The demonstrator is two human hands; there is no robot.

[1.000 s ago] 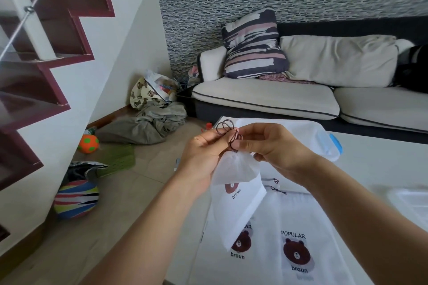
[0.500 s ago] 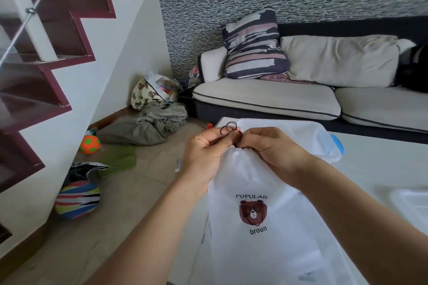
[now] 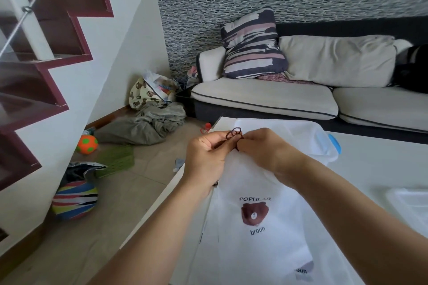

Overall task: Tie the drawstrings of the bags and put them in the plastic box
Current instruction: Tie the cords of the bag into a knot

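— Biggest first? White table (image 3: 382,169), with the clear plastic box (image 3: 324,136) at its far edge, blue latch showing.

— And on it? White drawstring bag (image 3: 250,196), printed with a brown bear, held up by its gathered mouth over the table, just in front of the box. More of the same bags (image 3: 303,271) lying flat underneath.

— Hands? Left hand (image 3: 206,159) curled, pinching the dark drawstrings (image 3: 236,132) at the bag's neck. Right hand (image 3: 264,150) closed against it, fingertips pinching the cord from the other side. Two small loops standing up between them.

— Stage? Looks like mid-knot, loops formed but not pulled tight.

— Risks? Thin cord, slick and springy by the look of it: could slip out of a pinch and let the loops spring open. Uneven pulling might drag one loop through and leave a slack half-knot. Bag fabric could get trapped in the knot, since the gathered cloth sits right under the fingers. Hard to judge more; knot itself hidden behind the knuckles.

— Then? Into the box, close by, so little trouble there.
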